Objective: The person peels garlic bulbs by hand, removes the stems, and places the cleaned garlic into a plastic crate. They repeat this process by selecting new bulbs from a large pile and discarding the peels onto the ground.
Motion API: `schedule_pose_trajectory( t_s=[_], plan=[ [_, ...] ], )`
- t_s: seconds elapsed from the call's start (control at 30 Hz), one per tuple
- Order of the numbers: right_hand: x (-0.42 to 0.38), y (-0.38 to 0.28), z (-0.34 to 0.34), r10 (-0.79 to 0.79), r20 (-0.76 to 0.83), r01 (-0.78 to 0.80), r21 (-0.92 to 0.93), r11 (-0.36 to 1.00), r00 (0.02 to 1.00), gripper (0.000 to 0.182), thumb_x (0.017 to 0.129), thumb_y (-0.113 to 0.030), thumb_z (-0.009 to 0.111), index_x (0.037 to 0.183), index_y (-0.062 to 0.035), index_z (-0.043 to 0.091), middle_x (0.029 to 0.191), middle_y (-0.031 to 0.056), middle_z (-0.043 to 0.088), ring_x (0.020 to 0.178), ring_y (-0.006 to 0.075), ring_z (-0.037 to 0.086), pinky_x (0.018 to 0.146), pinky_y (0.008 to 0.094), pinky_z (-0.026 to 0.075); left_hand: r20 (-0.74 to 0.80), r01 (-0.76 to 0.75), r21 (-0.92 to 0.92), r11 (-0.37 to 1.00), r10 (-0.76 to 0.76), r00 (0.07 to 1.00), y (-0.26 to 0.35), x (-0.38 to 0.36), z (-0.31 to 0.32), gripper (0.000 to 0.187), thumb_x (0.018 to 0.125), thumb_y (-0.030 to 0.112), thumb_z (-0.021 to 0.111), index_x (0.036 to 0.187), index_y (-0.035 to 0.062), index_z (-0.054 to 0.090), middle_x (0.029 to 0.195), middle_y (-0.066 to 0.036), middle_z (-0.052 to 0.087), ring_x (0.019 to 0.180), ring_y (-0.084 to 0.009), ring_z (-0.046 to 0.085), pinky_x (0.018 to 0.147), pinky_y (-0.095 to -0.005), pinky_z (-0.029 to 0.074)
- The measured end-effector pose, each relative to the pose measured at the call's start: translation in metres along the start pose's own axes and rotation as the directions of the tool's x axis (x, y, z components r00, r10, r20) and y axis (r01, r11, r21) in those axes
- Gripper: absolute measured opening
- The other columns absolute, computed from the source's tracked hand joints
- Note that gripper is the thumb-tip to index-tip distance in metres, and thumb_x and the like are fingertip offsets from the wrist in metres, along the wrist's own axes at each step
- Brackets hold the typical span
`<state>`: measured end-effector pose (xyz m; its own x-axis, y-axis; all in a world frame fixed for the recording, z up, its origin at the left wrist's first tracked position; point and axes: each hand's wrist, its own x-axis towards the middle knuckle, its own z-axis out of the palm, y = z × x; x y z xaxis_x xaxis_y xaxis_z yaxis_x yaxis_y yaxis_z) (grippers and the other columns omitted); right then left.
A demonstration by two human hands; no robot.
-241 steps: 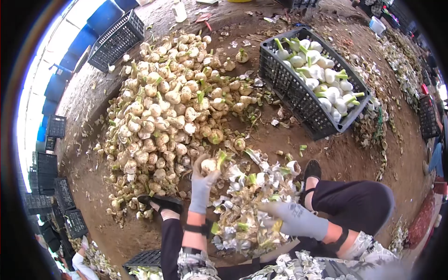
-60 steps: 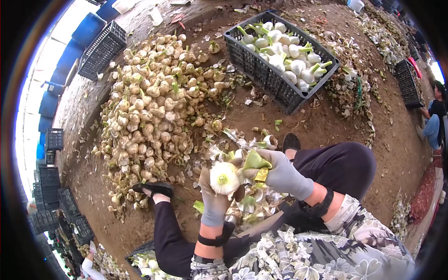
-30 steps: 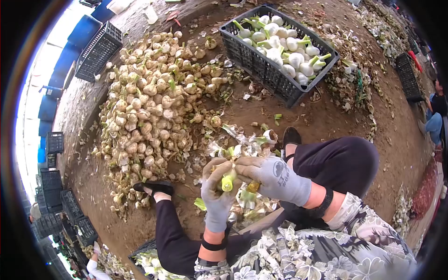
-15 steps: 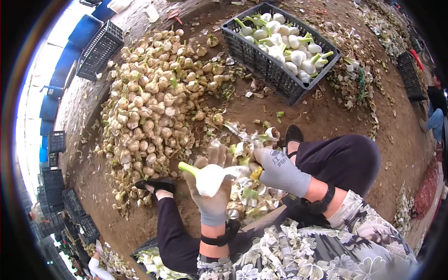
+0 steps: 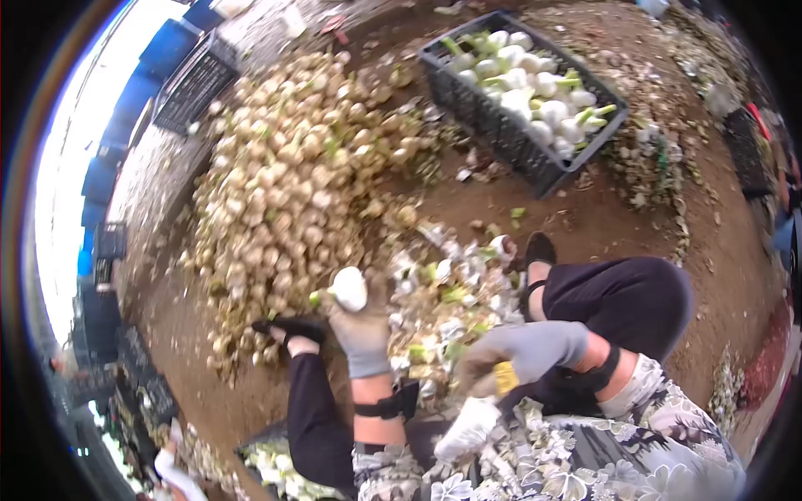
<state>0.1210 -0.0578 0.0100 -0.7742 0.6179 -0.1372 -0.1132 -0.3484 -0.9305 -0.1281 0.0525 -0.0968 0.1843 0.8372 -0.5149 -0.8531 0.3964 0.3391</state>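
Note:
My left hand (image 5: pixel 363 330), in a pale work glove, holds a smooth white garlic bulb (image 5: pixel 350 289) with its short green stem pointing left. My right hand (image 5: pixel 530 355), gloved in grey, is curled low over my lap, blurred by motion. From its fingers hangs a white piece of garlic skin (image 5: pixel 468 428). Something yellow (image 5: pixel 505 377) shows at the right thumb; what it is remains unclear. Between my legs lies a litter of peeled skins and green stem bits (image 5: pixel 451 288). A large heap of unpeeled garlic (image 5: pixel 292 184) spreads ahead of my left hand.
Beyond my feet stands a black crate (image 5: pixel 501 125) of white garlic bulbs. Another crate (image 5: pixel 267 442) with white bulbs sits by my left leg. Stacked crates (image 5: pixel 196 82) and blue containers (image 5: pixel 167 46) line the left side. Another person's arm (image 5: pixel 171 468) shows at lower left.
My right hand has pulled away from the bulb, down toward my lap, with the skin. The bulb in my left hand is now bare and rounder, held slightly higher. The view has shifted slightly.

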Motion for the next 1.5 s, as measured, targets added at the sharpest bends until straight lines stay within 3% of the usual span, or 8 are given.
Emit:
schedule_pose_trajectory(
  t_s=[0.13, 0.37, 0.6, 0.83, 1.07, 1.37, 1.43, 1.5],
  plan=[
    [0.007, 0.036, 0.007, -0.017, -0.415, -0.333, -0.754, 0.567, 0.910, 0.015, 0.077, -0.012, 0.059, 0.088, -0.0016, 0.061, 0.085, 0.0150, 0.067, 0.078, 0.0305, 0.066, 0.067, 0.0382, 0.052, -0.027, 0.110, 0.123, 0.986, -0.108, 0.994, -0.018, 0.027, 0.027, 0.043, 0.092, 0.048, 0.058, 0.105, 0.0077, 0.062, 0.089, -0.010, 0.068, 0.082, -0.0260, 0.064, 0.070, -0.0375, 0.058],
    [0.012, 0.030, 0.001, 0.062, -0.490, -0.461, -0.761, 0.457, 0.870, 0.015, 0.076, -0.011, 0.058, 0.086, -0.0016, 0.065, 0.086, 0.0148, 0.067, 0.074, 0.0300, 0.068, 0.061, 0.0386, 0.053, 0.441, 0.015, 0.436, 0.900, -0.228, 0.868, -0.111, 0.036, 0.188, 0.028, 0.098, 0.023, 0.051, 0.120, 0.0053, 0.055, 0.109, -0.009, 0.059, 0.107, -0.0224, 0.056, 0.103, -0.0368, 0.046],
    [0.003, 0.049, 0.002, -0.171, -0.386, -0.313, -0.887, 0.341, 0.906, 0.015, 0.073, -0.015, 0.062, 0.086, -0.0062, 0.060, 0.077, 0.0101, 0.061, 0.070, 0.0269, 0.066, 0.056, 0.0373, 0.051, 0.493, -0.116, 0.702, 0.702, -0.363, 0.791, -0.147, 0.068, 0.147, 0.039, 0.095, 0.015, 0.060, 0.131, 0.0048, 0.051, 0.110, -0.007, 0.064, 0.095, -0.0140, 0.060, 0.083, -0.0264, 0.051],
    [0.015, 0.048, 0.001, 0.104, -0.380, -0.379, -0.779, 0.500, 0.919, 0.020, 0.074, -0.015, 0.062, 0.092, -0.0065, 0.058, 0.080, 0.0098, 0.060, 0.073, 0.0289, 0.065, 0.058, 0.0385, 0.049, 0.617, -0.640, 0.679, -0.360, -0.192, 0.763, -0.111, 0.176, 0.007, 0.041, 0.085, 0.004, 0.061, 0.126, 0.0054, 0.055, 0.113, -0.014, 0.063, 0.099, -0.0287, 0.062, 0.087, -0.0332, 0.051],
    [0.029, 0.049, -0.011, 0.108, -0.436, -0.397, -0.655, 0.643, 0.894, 0.016, 0.085, -0.019, 0.059, 0.092, -0.0048, 0.058, 0.085, 0.0122, 0.059, 0.079, 0.0299, 0.065, 0.062, 0.0399, 0.050, 0.473, -0.410, 0.109, -0.905, -0.316, 0.823, -0.101, 0.226, -0.021, 0.024, 0.086, 0.010, 0.054, 0.107, 0.0133, 0.064, 0.111, -0.011, 0.061, 0.100, -0.0280, 0.060, 0.080, -0.0385, 0.054],
    [0.027, 0.060, -0.010, -0.058, -0.414, -0.304, -0.750, 0.587, 0.908, 0.031, 0.074, -0.014, 0.063, 0.103, -0.0052, 0.058, 0.103, 0.0145, 0.062, 0.092, 0.0300, 0.064, 0.074, 0.0380, 0.053, 0.349, -0.357, 0.517, -0.778, -0.189, 0.918, -0.060, 0.189, -0.022, 0.032, 0.076, 0.008, 0.067, 0.107, 0.0045, 0.064, 0.107, -0.014, 0.063, 0.094, -0.0253, 0.065, 0.078, -0.0372, 0.055],
    [0.026, 0.071, -0.007, -0.201, -0.441, -0.243, -0.758, 0.606, 0.875, 0.036, 0.074, -0.011, 0.062, 0.110, -0.0044, 0.058, 0.115, 0.0168, 0.061, 0.099, 0.0284, 0.064, 0.081, 0.0367, 0.053, 0.030, 0.026, 0.979, 0.200, -0.272, 0.962, -0.047, 0.164, -0.018, 0.028, 0.081, 0.001, 0.061, 0.109, 0.0032, 0.063, 0.109, -0.010, 0.061, 0.098, -0.0161, 0.061, 0.078, -0.0282, 0.052],
    [0.031, 0.051, -0.013, -0.083, -0.602, -0.319, -0.530, 0.786, 0.794, 0.035, 0.083, -0.016, 0.062, 0.115, -0.0022, 0.057, 0.117, 0.0168, 0.062, 0.100, 0.0252, 0.064, 0.082, 0.0352, 0.052, 0.169, 0.011, 0.812, 0.584, -0.253, 0.953, -0.038, 0.107, 0.016, 0.030, 0.084, -0.002, 0.057, 0.114, -0.0009, 0.058, 0.106, -0.006, 0.060, 0.096, -0.0098, 0.058, 0.079, -0.0229, 0.050]
  ],
)
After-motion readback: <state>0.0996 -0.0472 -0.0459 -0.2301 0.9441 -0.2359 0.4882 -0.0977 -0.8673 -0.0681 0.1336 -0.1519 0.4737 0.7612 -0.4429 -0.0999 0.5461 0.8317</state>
